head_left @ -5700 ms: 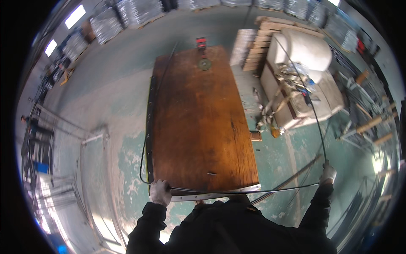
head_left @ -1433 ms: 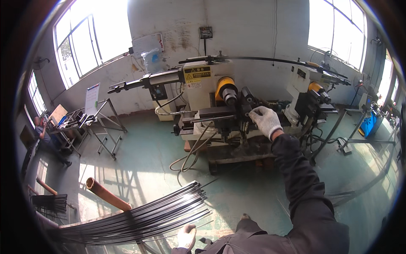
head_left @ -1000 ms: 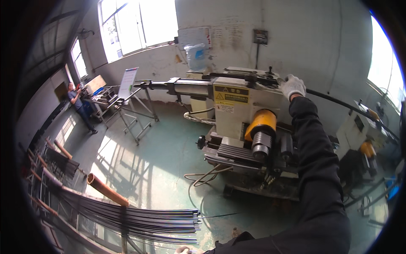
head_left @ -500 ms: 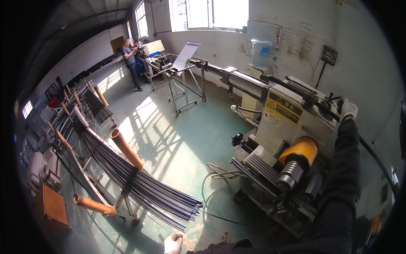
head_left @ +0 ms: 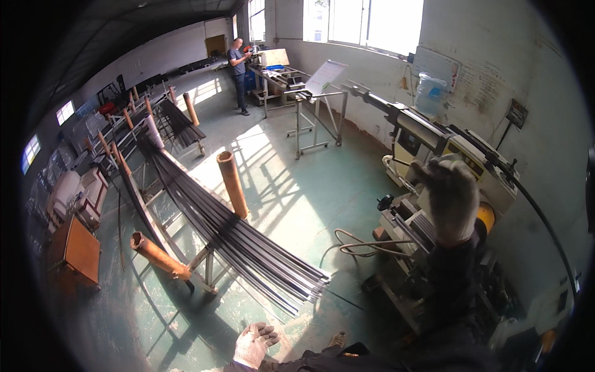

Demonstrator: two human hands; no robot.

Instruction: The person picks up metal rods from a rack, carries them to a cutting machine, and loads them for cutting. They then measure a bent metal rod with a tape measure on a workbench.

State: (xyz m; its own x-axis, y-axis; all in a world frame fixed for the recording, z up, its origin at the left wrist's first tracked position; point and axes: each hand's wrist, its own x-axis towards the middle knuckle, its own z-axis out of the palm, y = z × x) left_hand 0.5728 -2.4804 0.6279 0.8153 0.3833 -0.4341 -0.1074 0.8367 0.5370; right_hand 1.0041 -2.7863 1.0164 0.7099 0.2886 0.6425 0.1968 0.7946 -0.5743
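Observation:
My right hand (head_left: 451, 198), in a pale work glove, is raised in front of the machine (head_left: 496, 186) at the right. It is smeared by motion; its fingers look partly bent, and I cannot make out anything in them. Low in the picture, my left hand (head_left: 253, 345) wears the same kind of glove, with fingers apart and nothing held. The nearest thing to it is a bundle of long dark rods (head_left: 266, 254), lying on a metal rack (head_left: 207, 263) to the left. My hand and forearm hide much of the machine's front.
Rust-brown tube posts (head_left: 232, 186) stand along the rack. A looped hose (head_left: 365, 247) lies by the machine, and a black cable (head_left: 545, 217) hangs at its right. Farther back are a wheeled stand (head_left: 316, 121) with a tilted board (head_left: 325, 77) and another person (head_left: 238, 71).
My right hand has come off the top of the machine and moved left and nearer. My left hand has opened its fingers. The view has turned left.

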